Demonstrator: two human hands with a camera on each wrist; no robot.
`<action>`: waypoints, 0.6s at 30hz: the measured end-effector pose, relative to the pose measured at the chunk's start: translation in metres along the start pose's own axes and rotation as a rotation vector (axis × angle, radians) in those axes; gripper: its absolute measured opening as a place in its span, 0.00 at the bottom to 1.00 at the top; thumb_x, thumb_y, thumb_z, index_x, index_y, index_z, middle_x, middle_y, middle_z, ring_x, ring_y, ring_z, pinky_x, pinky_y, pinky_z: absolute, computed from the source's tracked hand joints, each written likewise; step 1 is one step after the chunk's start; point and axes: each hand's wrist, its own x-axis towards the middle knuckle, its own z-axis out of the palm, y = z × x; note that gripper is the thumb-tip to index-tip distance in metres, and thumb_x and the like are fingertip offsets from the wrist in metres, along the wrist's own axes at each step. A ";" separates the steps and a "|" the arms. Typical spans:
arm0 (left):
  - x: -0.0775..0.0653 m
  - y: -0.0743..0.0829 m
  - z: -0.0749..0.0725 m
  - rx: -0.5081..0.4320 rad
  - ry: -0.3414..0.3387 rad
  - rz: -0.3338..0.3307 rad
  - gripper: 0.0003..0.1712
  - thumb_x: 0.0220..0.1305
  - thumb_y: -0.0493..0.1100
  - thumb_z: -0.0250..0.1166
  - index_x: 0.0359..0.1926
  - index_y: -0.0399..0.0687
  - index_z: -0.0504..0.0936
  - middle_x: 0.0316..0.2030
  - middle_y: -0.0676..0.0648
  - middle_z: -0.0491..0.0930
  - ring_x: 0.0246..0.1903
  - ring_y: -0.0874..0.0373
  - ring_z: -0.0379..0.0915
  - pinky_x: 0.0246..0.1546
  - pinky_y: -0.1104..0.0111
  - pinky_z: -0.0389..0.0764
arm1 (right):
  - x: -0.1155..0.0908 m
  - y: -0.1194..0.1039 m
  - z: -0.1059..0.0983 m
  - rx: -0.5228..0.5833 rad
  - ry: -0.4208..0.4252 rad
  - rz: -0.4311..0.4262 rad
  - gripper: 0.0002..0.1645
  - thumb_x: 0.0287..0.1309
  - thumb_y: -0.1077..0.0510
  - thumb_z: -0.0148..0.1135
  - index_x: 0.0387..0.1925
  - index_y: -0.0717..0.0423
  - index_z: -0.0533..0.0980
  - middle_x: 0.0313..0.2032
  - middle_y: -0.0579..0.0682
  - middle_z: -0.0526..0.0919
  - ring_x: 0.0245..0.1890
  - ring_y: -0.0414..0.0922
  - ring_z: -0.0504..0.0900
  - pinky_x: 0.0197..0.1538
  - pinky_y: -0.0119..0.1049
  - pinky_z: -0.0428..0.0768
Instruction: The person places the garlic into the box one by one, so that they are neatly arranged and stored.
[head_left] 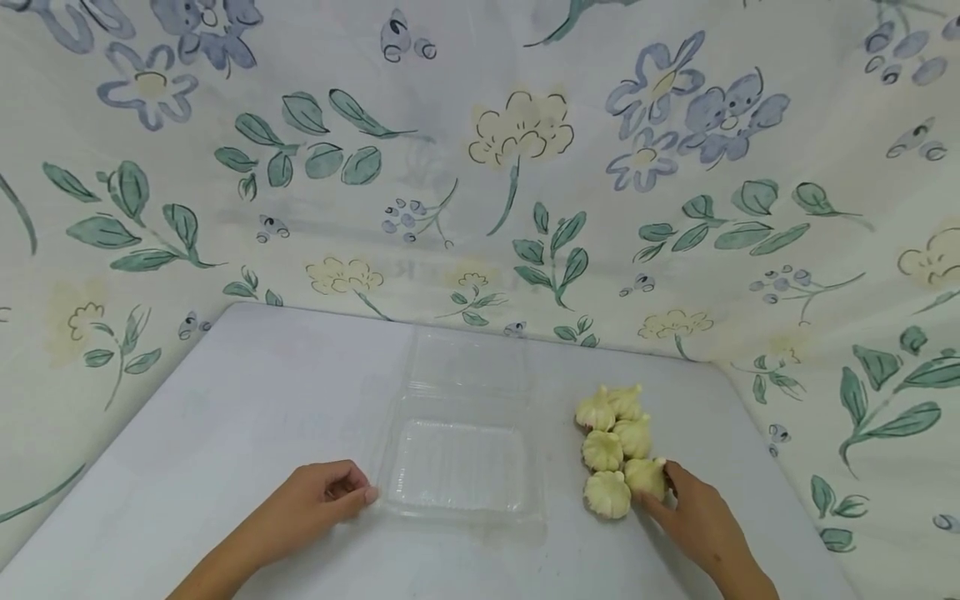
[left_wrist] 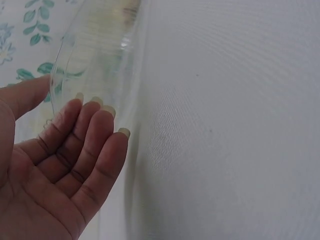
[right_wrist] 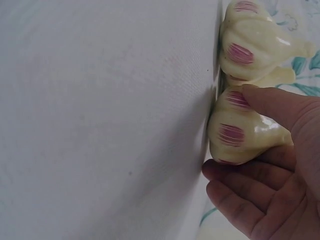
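A clear plastic clamshell box [head_left: 465, 467] lies open on the table, its lid [head_left: 468, 362] folded back. My left hand [head_left: 333, 496] is at the box's near left corner. In the left wrist view, the thumb touches the clear rim [left_wrist: 54, 82] and the loosely bent fingers [left_wrist: 100, 145] lie beside it. On the right, several glossy, cream garlic bulbs [head_left: 602, 450] stand in two close rows. My right hand [head_left: 697, 517] grips the nearest right-hand garlic bulb [head_left: 647, 479] between thumb and fingers. Purple streaks mark that bulb in the right wrist view, beside another garlic bulb [right_wrist: 250, 45].
The white table [head_left: 247, 400] carries the box in the middle and the bulbs to its right. Behind and along both sides hangs a floral cloth [head_left: 450, 167], meeting the table's back edge.
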 end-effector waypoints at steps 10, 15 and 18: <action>0.005 -0.012 0.003 -0.166 -0.112 0.125 0.13 0.80 0.46 0.59 0.38 0.45 0.83 0.34 0.50 0.84 0.35 0.56 0.81 0.37 0.67 0.82 | -0.001 -0.004 -0.002 0.002 0.011 -0.003 0.31 0.65 0.45 0.72 0.53 0.68 0.75 0.34 0.48 0.80 0.31 0.44 0.75 0.33 0.42 0.76; 0.006 -0.017 0.003 -0.229 -0.132 0.129 0.13 0.80 0.45 0.60 0.38 0.43 0.83 0.34 0.48 0.85 0.35 0.56 0.82 0.39 0.68 0.83 | 0.000 -0.003 0.002 0.000 0.012 0.004 0.35 0.65 0.45 0.73 0.57 0.70 0.74 0.36 0.49 0.82 0.32 0.43 0.77 0.34 0.43 0.78; 0.006 -0.020 0.004 -0.253 -0.156 0.136 0.14 0.80 0.44 0.59 0.38 0.42 0.84 0.34 0.47 0.85 0.35 0.56 0.82 0.39 0.68 0.83 | -0.001 -0.003 0.003 -0.001 0.010 0.008 0.33 0.65 0.46 0.73 0.55 0.68 0.75 0.32 0.47 0.80 0.30 0.43 0.74 0.32 0.41 0.75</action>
